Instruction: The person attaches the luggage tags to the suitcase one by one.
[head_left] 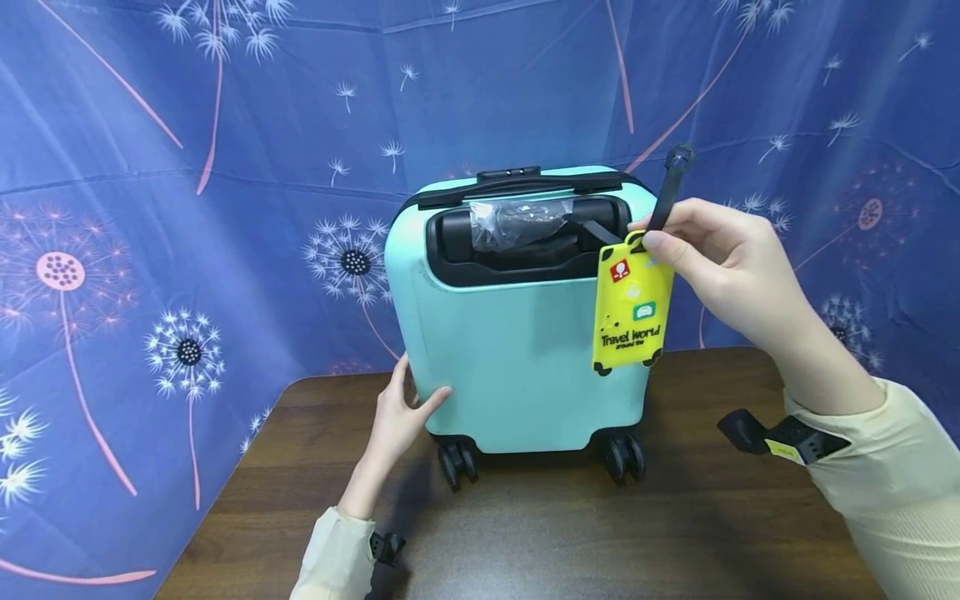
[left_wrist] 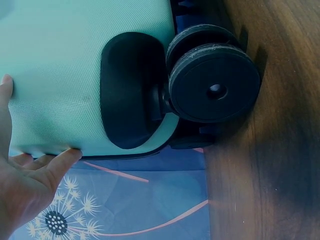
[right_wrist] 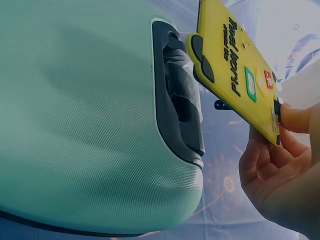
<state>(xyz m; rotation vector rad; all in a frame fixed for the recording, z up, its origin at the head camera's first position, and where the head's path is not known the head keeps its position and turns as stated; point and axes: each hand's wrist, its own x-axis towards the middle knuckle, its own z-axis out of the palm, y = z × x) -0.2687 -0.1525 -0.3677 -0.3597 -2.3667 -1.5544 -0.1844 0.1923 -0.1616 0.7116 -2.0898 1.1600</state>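
Observation:
A mint-green suitcase (head_left: 525,358) stands upright on its wheels, front panel facing me. My left hand (head_left: 397,412) rests at its lower left side, thumb on the front panel and fairly straight fingers along the side; the left wrist view shows this hand (left_wrist: 35,185) near a black wheel (left_wrist: 215,82). By its black strap (head_left: 670,187), my right hand (head_left: 731,262) pinches a yellow luggage tag (head_left: 633,321) between thumb and fingers. The tag hangs before the case's upper right corner, printed "Travel World". Part of the strap reaches toward the dark recess, its buckle end pointing up.
Clear plastic (head_left: 517,223) wraps the black handle inside the recess. Along the top of the case runs a black carry handle (head_left: 465,196). Beneath is a brown wooden table (head_left: 525,542); behind hangs a blue dandelion-print cloth (head_left: 300,108), close to the table's back edge.

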